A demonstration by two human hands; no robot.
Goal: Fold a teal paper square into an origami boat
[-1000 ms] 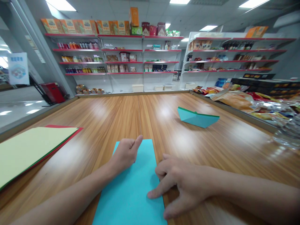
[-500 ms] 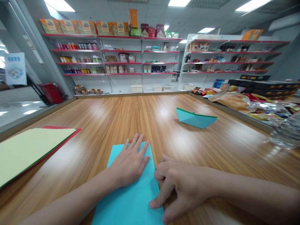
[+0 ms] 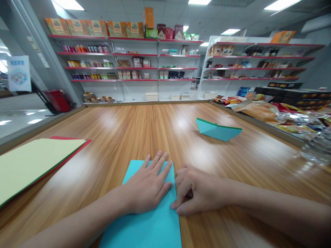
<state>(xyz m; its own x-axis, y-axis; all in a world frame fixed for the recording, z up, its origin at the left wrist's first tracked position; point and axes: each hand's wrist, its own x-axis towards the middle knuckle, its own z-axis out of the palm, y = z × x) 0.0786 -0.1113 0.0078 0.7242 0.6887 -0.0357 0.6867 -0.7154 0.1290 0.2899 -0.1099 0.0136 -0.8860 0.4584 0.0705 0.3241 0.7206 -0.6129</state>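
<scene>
A turquoise sheet of paper [image 3: 150, 227] lies on the wooden table [image 3: 116, 137] right in front of me. My left hand [image 3: 148, 186] rests flat on its far part, fingers stretched out and spread. My right hand [image 3: 196, 193] is at the sheet's right edge with fingers curled together, its fingertips pressing on that edge. A folded turquoise paper boat [image 3: 217, 130] with a green rim sits further away to the right, apart from both hands.
A stack of coloured sheets [image 3: 33, 163], pale yellow on top over green and red, lies at the left. Snack packets [image 3: 261, 110] and clear plastic bags [image 3: 318, 144] crowd the right side. Shop shelves [image 3: 134, 65] stand behind the table.
My left hand went from a loose fist with one finger out to lying flat on the sheet. My right hand slid up along the right edge and curled tighter.
</scene>
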